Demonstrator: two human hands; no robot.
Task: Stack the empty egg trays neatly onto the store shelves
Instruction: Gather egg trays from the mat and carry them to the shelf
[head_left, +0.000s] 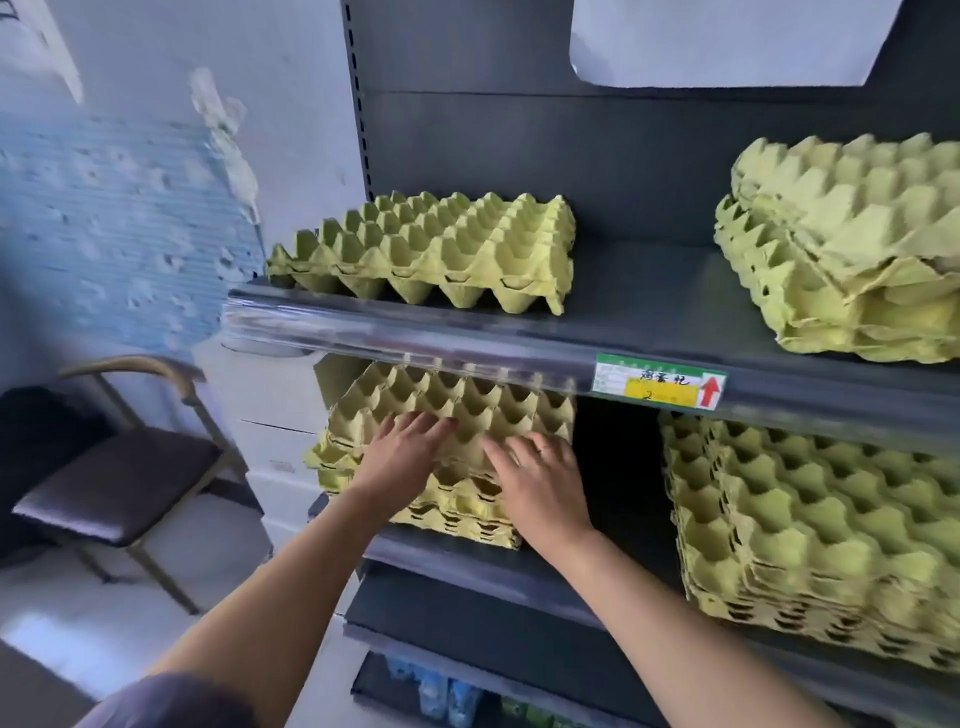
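A person's left hand and right hand lie flat, fingers spread, pressing on the top tray of a stack on the left of the lower shelf, apparently settling it into the trays beneath. The job looks well advanced: a low stack and an untidy, skewed stack sit on the upper shelf, a taller stack at lower right. All are yellow-green moulded pulp, rough, dimpled with cone-shaped cups.
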